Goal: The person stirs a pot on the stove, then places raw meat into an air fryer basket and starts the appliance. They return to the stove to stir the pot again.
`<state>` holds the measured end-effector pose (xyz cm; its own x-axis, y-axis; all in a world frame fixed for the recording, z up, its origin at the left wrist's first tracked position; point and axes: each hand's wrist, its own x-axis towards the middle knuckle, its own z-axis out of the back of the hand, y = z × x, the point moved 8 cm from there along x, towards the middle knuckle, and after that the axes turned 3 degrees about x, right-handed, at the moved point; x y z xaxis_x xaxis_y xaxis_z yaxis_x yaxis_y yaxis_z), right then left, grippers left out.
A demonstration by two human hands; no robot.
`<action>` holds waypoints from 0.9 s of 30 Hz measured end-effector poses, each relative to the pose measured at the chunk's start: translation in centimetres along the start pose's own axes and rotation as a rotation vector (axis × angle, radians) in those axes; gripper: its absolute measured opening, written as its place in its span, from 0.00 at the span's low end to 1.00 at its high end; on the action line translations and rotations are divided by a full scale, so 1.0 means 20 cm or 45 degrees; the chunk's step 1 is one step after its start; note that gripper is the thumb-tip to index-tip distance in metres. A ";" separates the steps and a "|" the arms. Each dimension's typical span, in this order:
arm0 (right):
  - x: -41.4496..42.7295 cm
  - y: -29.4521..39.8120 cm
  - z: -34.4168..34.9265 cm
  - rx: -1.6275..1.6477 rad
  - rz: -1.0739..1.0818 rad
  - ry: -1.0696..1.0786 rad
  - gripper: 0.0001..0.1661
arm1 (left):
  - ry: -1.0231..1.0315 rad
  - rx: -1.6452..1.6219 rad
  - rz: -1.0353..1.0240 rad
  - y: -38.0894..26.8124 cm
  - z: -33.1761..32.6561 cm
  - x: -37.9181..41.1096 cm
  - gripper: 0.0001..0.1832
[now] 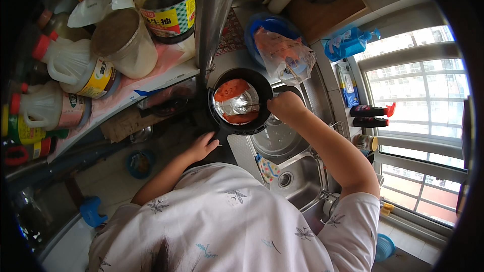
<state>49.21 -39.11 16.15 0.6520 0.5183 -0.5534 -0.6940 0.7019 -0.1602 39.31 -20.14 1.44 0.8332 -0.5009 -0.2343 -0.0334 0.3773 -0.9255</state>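
A round black air fryer basket [265,90] sits in front of me, lined with shiny aluminium foil [242,102]. Inside, one orange-red piece of food [231,89] lies at the far side and another [242,117] at the near side. My right hand [286,106] is closed at the basket's right rim around a thin metal utensil, perhaps a fork or tongs, that reaches over the foil. My left hand [204,146] is beside the basket's black handle [222,136], fingers apart; whether it touches the handle is unclear. Beyond the basket, a clear plastic bag [289,54] lies over a blue basin [254,30].
At the left, a shelf [166,77] holds bottles and a lidded plastic tub [124,41]. A vertical metal post [215,11] stands close to the basket. A steel sink [302,181] is at the right, below a windowsill with a blue pump bottle [346,44] and sauce bottles [368,111].
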 end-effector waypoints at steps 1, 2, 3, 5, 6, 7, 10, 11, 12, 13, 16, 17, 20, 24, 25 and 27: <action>0.00 0.00 0.00 -0.001 -0.006 -0.047 0.06 | 0.006 -0.003 -0.004 0.00 0.00 0.00 0.27; 0.00 -0.01 -0.02 -0.002 -0.013 -0.093 0.05 | 0.013 -0.005 -0.007 0.00 0.00 0.00 0.27; 0.00 -0.01 -0.01 -0.004 -0.017 -0.139 0.05 | 0.021 0.022 0.011 0.00 0.00 0.00 0.27; -0.02 -0.02 0.00 0.046 -0.033 -0.182 0.05 | 0.041 0.077 0.048 0.00 0.00 0.00 0.26; -0.03 -0.03 0.01 0.071 -0.042 -0.204 0.05 | 0.037 0.080 0.042 0.00 0.00 0.00 0.26; -0.05 -0.03 0.02 0.067 -0.057 -0.221 0.05 | 0.033 0.083 0.036 0.00 0.00 0.00 0.26; -0.10 -0.06 0.04 0.076 -0.119 -0.258 0.06 | 0.047 0.048 0.029 0.04 -0.01 0.00 0.26; -0.11 -0.07 0.02 0.092 -0.144 -0.261 0.06 | 0.056 0.029 0.028 0.05 -0.02 0.01 0.25; -0.13 -0.08 0.03 0.110 -0.171 -0.267 0.07 | 0.047 0.037 0.055 0.03 -0.01 0.01 0.26; -0.16 -0.09 0.04 0.140 -0.215 -0.274 0.07 | 0.038 0.044 0.081 0.01 0.00 -0.01 0.26; -0.26 -0.12 0.04 0.248 -0.336 -0.271 0.10 | 0.034 0.050 0.078 -0.04 0.02 -0.01 0.26; -0.29 -0.14 0.01 0.290 -0.369 -0.250 0.11 | 0.038 0.049 0.064 -0.05 0.03 0.00 0.26; -0.38 -0.18 -0.04 0.462 -0.485 -0.218 0.16 | 0.033 0.066 -0.020 0.00 0.02 0.00 0.24; -0.57 -0.20 -0.10 0.870 -0.690 -0.228 0.29 | 0.039 0.113 -0.050 -0.09 0.05 0.00 0.20; -0.63 -0.19 -0.10 1.070 -0.708 -0.389 0.27 | 0.042 0.127 -0.045 -0.10 0.05 0.00 0.20; -0.77 -0.18 -0.13 1.460 -0.729 -0.729 0.25 | 0.048 0.160 -0.036 -0.13 0.06 -0.01 0.20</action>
<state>40.83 -50.99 23.13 0.9811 -0.0418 -0.1891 0.1577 0.7395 0.6544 39.91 -20.08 4.22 0.8114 -0.5408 -0.2219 0.0612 0.4562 -0.8878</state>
